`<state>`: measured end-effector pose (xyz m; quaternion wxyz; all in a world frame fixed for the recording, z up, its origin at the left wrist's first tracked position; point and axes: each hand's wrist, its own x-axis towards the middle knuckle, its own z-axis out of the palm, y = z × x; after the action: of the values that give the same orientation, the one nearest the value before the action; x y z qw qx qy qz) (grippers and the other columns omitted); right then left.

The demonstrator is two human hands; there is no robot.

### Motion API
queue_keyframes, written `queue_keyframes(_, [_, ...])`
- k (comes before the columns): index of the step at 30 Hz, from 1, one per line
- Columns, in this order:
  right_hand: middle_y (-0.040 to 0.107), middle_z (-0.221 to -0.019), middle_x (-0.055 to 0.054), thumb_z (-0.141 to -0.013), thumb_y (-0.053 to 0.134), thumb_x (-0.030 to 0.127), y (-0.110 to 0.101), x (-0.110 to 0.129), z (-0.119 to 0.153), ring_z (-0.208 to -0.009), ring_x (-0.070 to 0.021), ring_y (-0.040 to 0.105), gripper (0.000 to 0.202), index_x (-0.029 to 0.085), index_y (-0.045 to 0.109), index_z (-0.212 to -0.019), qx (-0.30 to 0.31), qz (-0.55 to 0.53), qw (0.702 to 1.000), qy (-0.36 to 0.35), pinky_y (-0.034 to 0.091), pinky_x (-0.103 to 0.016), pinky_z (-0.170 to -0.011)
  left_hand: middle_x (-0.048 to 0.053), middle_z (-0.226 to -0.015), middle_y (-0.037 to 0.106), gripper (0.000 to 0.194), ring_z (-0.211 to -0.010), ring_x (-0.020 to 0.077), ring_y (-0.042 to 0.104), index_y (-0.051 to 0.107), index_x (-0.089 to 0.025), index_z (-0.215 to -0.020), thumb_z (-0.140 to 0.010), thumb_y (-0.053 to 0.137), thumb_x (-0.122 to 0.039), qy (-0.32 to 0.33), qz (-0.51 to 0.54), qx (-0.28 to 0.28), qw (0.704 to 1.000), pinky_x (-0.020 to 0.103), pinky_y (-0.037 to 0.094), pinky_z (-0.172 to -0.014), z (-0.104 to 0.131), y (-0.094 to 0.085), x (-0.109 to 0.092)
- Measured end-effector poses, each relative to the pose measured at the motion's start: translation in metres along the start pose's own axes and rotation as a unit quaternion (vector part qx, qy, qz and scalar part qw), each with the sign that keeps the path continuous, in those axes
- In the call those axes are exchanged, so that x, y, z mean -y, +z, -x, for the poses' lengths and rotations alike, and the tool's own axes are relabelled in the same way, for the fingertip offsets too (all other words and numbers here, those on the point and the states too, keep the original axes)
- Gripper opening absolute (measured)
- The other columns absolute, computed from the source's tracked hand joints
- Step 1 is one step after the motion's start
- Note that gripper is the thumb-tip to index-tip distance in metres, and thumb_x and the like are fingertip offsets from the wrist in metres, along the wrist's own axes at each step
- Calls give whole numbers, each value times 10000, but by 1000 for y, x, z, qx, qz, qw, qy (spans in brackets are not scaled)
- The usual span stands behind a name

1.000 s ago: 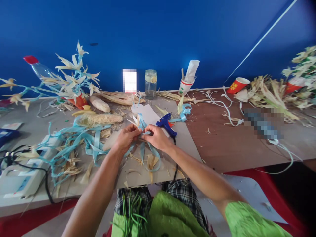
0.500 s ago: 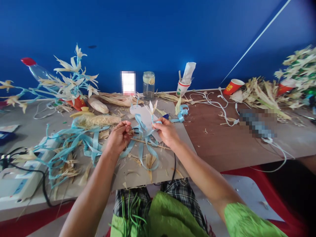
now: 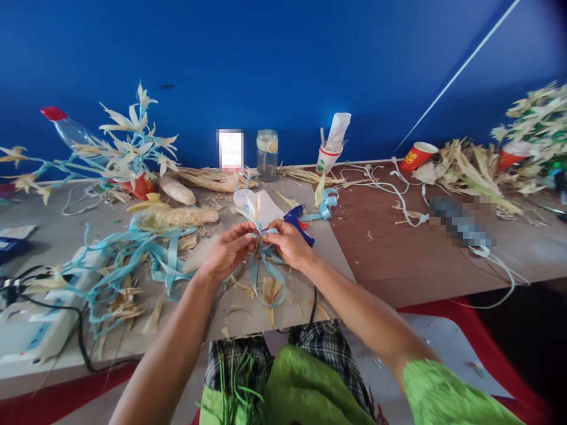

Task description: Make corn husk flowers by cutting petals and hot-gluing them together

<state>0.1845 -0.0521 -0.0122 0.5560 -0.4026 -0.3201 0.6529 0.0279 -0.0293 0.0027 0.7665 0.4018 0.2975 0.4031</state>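
My left hand (image 3: 233, 251) is closed, its fingertips pinched at the base of a pale corn-husk flower (image 3: 251, 206) that points up and away from me. Close beside it, my right hand (image 3: 290, 243) pinches light blue ribbon (image 3: 266, 231) against the flower's stem. Loops of the same ribbon hang below both hands onto the table. Just beyond my right hand lies a blue glue gun (image 3: 296, 217). A white sheet (image 3: 269, 205) rests behind the flower. The fingers partly cover the stem.
At left, a husk-flower branch (image 3: 133, 127) stands in a red cup, with tangled blue ribbon (image 3: 133, 251) and a white power strip (image 3: 53, 313) nearer me. A glass jar (image 3: 267, 154) and a white cup (image 3: 328, 158) stand at the back. White cables (image 3: 398, 195) cross the right side.
My hands have come together; the flower has shifted left and down, and its stem is now between both hands. The glue gun is more exposed behind my right hand.
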Motion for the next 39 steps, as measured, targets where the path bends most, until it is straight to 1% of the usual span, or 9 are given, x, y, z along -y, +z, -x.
queue_keyframes(3, [572,-572,65,-533,773,243,0,-4,-1,-548,-99,512,305,192,501,-661,1,16,1000,8,371,-240,-578,21,-694,615,292,-555,67,490,712,-111,-881,-643,794,-260,-5,-13,2,1000,208,418,-565,0,1,3])
queue_keyframes(7, [565,-591,62,-545,770,271,0,-6,0,-566,-92,502,298,189,510,-664,7,53,999,1,363,-235,-594,30,-668,626,241,-551,80,497,703,-120,-730,-585,825,-269,-5,-30,-34,999,208,391,-524,-3,0,7])
queue_keyframes(11, [546,-613,63,-554,766,313,1,-4,2,-581,-86,477,308,184,515,-677,18,96,995,-6,352,-229,-594,6,-586,572,227,-513,70,457,677,-125,-691,-618,805,-298,-4,-58,-45,997,200,345,-492,-6,-4,10])
queue_keyframes(18, [521,-639,58,-605,724,366,0,-2,2,-600,-93,447,292,187,511,-692,4,203,977,-73,349,-230,-586,-26,-520,515,300,-473,54,417,586,-135,-613,-594,809,-335,11,-89,-70,993,192,304,-477,-6,-4,10])
queue_keyframes(23, [538,-660,32,-671,656,308,1,0,5,-629,-112,475,191,190,507,-685,-11,322,934,-152,367,-233,-601,-34,-494,510,331,-455,61,417,546,-151,-615,-591,796,-366,23,-108,-85,990,201,297,-473,-7,-3,12])
queue_keyframes(29, [581,-699,4,-751,586,214,0,-2,13,-663,-127,521,67,189,530,-724,-14,445,862,-241,383,-245,-648,-32,-450,508,288,-421,61,400,537,-150,-623,-680,720,-365,40,-226,-121,966,208,262,-445,-7,-4,13])
queue_keyframes(32, [579,-692,0,-757,563,175,-1,-3,14,-667,-131,522,54,189,533,-714,2,473,839,-270,383,-253,-666,-53,-424,462,302,-406,51,376,503,-157,-608,-669,726,-351,51,-196,-132,970,201,245,-436,-8,-3,12])
queue_keyframes(35, [569,-683,7,-753,555,161,0,-3,15,-657,-124,506,58,189,527,-711,14,467,843,-265,378,-250,-659,-72,-416,418,347,-396,43,360,472,-162,-591,-623,763,-348,46,-140,-129,981,193,245,-430,-7,-2,10])
queue_keyframes(39, [530,-672,26,-726,588,212,3,3,17,-633,-108,466,90,191,502,-708,44,399,890,-215,367,-239,-627,-71,-442,428,368,-406,34,374,475,-151,-587,-582,796,-331,26,-95,-131,986,177,271,-430,-5,1,5])
